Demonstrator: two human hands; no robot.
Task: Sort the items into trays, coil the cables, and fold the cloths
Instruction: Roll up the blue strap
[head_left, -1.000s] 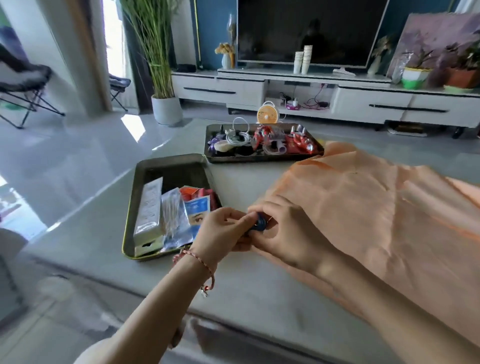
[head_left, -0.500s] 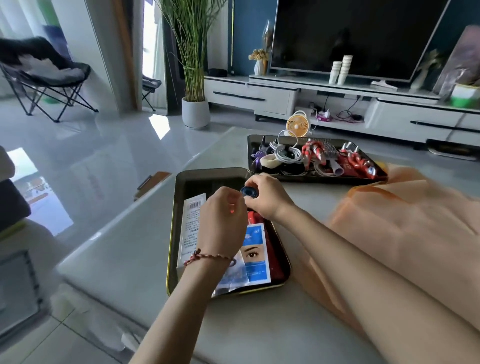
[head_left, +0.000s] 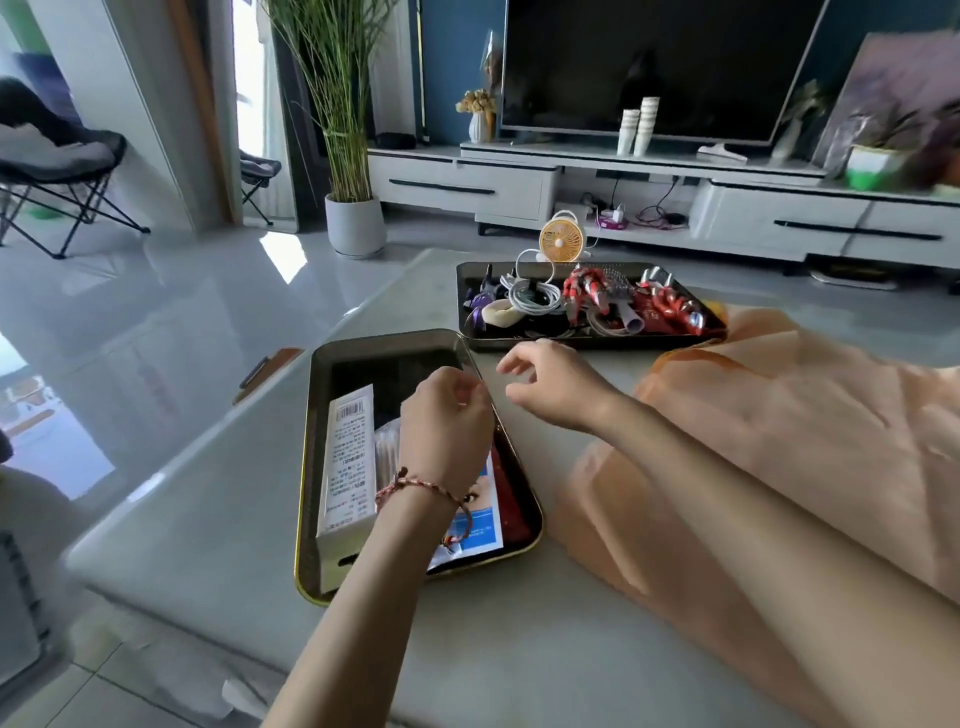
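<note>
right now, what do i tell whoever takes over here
Left hand hovers over the near tray, fingers curled; whether it holds anything is hidden. Right hand is open and empty, between the trays. Done: box and blue packet in near tray; white cable coiled in far tray. Left: fold the orange cloth, lying spread on the table.

A peach-orange cloth (head_left: 779, 415) lies on the pale grey tabletop (head_left: 208, 519). The near tray (head_left: 304, 519) is dark with a gold rim and holds a white box (head_left: 350, 457) printed with a black barcode, plus a blue-and-white packet (head_left: 480, 525). The far tray (head_left: 519, 341), also dark, shows a white cable (head_left: 530, 296) among red-and-silver pieces (head_left: 670, 306). A red braided bracelet (head_left: 415, 483) circles the left wrist. The fan (head_left: 561, 240) is orange and white.
</note>
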